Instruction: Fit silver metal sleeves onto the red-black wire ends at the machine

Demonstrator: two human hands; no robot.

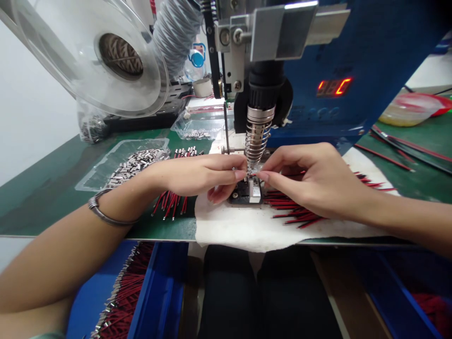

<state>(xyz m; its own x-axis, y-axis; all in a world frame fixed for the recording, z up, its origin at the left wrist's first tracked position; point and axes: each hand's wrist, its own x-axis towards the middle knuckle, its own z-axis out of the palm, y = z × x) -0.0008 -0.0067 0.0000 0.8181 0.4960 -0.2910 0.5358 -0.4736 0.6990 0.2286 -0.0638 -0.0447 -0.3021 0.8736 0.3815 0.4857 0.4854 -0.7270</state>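
Observation:
My left hand (192,175) is closed in a pinch at the left of the fixture (254,192) under the machine's spring-wrapped head (258,134). What lies between its fingertips is too small and covered to name. From the other side, my right hand (314,176) pinches a thin red wire (254,174), its tip close to the left fingertips. Beneath and beside the right hand, a bunch of red and black wires (293,212) rests on a white cloth (231,230). Wires with silver metal ends (171,202) lie partly behind my left wrist.
Small metal parts fill a clear tray (83,181) at left; another clear tray (180,125) stands behind. A large reel (84,56) overhangs the left side. The blue machine (353,42) blocks the back right. Below the table's edge, a blue bin (160,287) holds wires.

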